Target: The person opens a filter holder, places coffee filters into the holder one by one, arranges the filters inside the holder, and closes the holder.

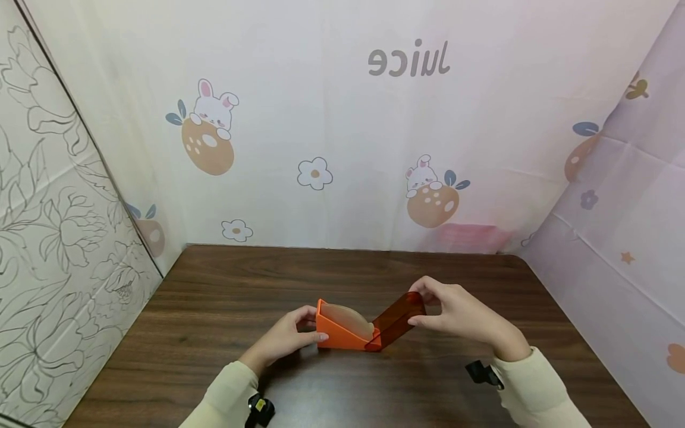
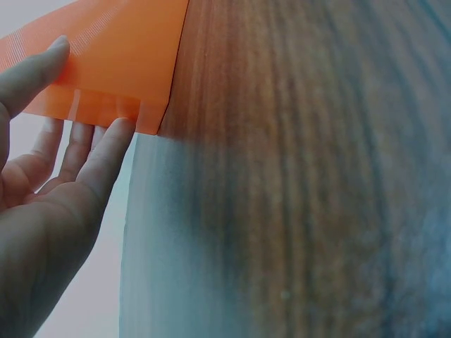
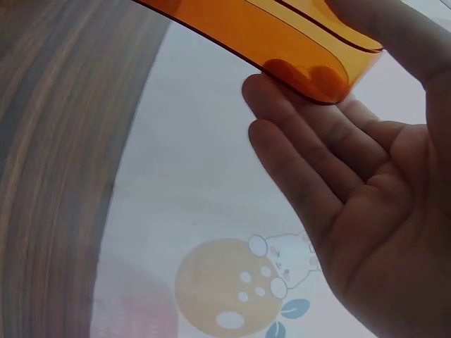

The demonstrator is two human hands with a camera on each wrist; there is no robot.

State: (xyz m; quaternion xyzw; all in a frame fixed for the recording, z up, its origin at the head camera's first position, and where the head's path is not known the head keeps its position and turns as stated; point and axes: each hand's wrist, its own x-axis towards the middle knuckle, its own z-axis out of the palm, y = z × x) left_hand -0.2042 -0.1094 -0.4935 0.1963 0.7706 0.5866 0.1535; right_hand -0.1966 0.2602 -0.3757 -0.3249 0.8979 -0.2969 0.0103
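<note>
An orange wedge-shaped box (image 1: 334, 340) stands on the table, its tall end to the left. Inside it shows a tan piece with a rounded top edge (image 1: 342, 317). My left hand (image 1: 286, 339) grips the tall end, thumb on the near side and fingers behind, as the left wrist view of the orange box (image 2: 127, 67) also shows. From the box's low right end a see-through dark orange lid (image 1: 398, 318) slants up to the right. My right hand (image 1: 457, 309) holds the lid's raised end between thumb and fingers; the right wrist view shows the lid (image 3: 282, 42) against the fingertips.
The dark wood-grain table (image 1: 241, 285) extends around both hands. Behind it hangs a pale curtain (image 1: 321, 107) with printed rabbits and fruit. A flower-patterned panel (image 1: 59, 238) borders the left side. Black wrist devices are worn at both sleeves.
</note>
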